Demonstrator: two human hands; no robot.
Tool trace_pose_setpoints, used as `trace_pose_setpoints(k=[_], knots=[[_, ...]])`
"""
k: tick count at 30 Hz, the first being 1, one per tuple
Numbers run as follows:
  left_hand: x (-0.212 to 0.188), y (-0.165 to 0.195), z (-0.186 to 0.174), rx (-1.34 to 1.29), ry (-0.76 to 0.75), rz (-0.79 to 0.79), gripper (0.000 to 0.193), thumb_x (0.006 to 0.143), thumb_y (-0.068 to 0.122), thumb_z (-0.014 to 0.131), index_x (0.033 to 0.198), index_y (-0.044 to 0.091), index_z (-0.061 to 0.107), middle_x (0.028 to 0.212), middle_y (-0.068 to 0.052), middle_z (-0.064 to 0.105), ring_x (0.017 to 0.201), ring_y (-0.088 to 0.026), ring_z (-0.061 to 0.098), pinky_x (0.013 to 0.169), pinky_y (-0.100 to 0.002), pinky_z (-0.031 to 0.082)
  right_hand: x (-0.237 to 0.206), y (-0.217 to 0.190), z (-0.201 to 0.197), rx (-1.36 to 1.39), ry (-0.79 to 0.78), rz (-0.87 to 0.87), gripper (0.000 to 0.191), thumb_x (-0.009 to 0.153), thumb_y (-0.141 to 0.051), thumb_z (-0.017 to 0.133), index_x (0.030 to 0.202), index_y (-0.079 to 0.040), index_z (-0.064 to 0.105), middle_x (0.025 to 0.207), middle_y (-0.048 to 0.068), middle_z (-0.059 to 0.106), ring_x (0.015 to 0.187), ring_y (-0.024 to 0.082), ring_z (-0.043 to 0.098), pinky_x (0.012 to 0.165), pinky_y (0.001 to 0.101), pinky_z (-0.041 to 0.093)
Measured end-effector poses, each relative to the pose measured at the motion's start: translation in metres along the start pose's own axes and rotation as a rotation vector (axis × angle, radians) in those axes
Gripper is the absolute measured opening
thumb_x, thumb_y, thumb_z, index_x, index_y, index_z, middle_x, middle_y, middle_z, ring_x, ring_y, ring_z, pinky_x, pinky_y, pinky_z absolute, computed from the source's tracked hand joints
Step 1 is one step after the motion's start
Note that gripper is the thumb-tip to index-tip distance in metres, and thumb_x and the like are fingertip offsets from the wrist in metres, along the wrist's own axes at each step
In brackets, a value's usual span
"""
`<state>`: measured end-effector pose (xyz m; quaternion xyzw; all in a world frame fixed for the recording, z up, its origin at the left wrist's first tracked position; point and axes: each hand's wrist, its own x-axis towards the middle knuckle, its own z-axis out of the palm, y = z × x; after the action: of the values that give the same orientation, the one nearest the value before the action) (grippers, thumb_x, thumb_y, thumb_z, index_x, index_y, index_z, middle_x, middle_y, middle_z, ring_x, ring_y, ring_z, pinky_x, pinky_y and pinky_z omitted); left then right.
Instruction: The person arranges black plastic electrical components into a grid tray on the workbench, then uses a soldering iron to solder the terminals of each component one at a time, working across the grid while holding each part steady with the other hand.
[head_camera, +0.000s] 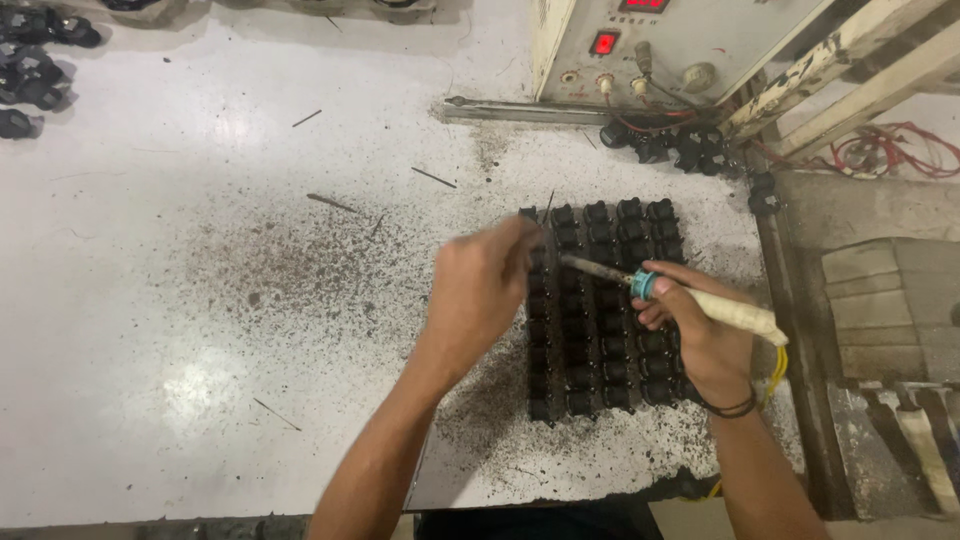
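My right hand (700, 335) grips a soldering iron (735, 312) by its cream handle, the metal tip pointing left over a block of several small black parts (600, 345) set in rows on the white table (200, 300). My left hand (480, 290) hovers at the block's upper left corner, fingers pinched and blurred; it seems to hold a thin wire or rod against the parts near the iron's tip, though I cannot make it out clearly. A yellow cord (778, 365) trails from the iron's handle.
A cream control box (660, 45) with red displays and knobs stands at the back right, with loose black parts (680, 145) and red wires beside it. More black parts (35, 65) lie at far left. Dark grit and thin metal rods scatter the table.
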<state>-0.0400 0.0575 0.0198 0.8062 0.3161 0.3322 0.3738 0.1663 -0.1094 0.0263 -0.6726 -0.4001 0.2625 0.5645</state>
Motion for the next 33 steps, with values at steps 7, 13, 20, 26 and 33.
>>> trace_pose_setpoints(k=[7,13,20,26,33], knots=[[0.011,-0.032,0.033,0.257,0.066,0.017,0.028,0.086,-0.008,0.063,0.105,0.005,0.079,0.092,-0.017,0.07,0.06,-0.02,0.062,0.038,-0.029,0.053,0.009,0.026,0.004,0.112,-0.034,-0.048,0.032,0.1,-0.009,0.064,0.127,0.006,0.067,0.099,0.019,0.075,0.08,0.02,0.073,0.07,0.0309,0.063],[-0.002,-0.05,0.045,0.231,0.09,0.038,0.017,0.085,0.003,0.069,0.099,0.006,0.079,0.092,-0.011,0.071,0.07,-0.027,0.069,0.059,-0.041,0.057,0.015,0.021,0.008,0.022,-0.051,0.013,0.03,0.101,-0.008,0.064,0.127,0.006,0.069,0.097,0.019,0.076,0.078,0.02,0.073,0.07,0.0299,0.062],[0.001,-0.04,0.041,0.264,0.096,0.085,0.017,0.081,0.002,0.07,0.096,0.004,0.079,0.088,-0.012,0.068,0.073,-0.03,0.07,0.06,-0.042,0.057,0.025,-0.002,0.014,-0.123,-0.067,0.058,0.028,0.099,-0.008,0.065,0.123,0.004,0.072,0.095,0.016,0.076,0.075,0.016,0.072,0.068,0.0264,0.06],[0.003,-0.035,0.044,0.252,0.105,0.083,0.013,0.082,0.003,0.071,0.094,0.002,0.077,0.089,-0.012,0.067,0.073,-0.03,0.07,0.057,-0.042,0.056,0.029,-0.014,0.016,-0.204,-0.09,0.07,0.028,0.097,-0.01,0.068,0.122,0.001,0.073,0.091,0.014,0.077,0.074,0.014,0.073,0.064,0.0248,0.059],[0.001,-0.04,0.048,0.259,0.129,0.109,0.009,0.082,0.003,0.072,0.089,0.003,0.077,0.088,-0.013,0.066,0.072,-0.031,0.069,0.058,-0.044,0.056,0.031,-0.012,0.017,-0.195,-0.078,0.063,0.026,0.098,-0.01,0.068,0.121,0.0,0.074,0.087,0.014,0.077,0.071,0.014,0.073,0.062,0.0245,0.059]])
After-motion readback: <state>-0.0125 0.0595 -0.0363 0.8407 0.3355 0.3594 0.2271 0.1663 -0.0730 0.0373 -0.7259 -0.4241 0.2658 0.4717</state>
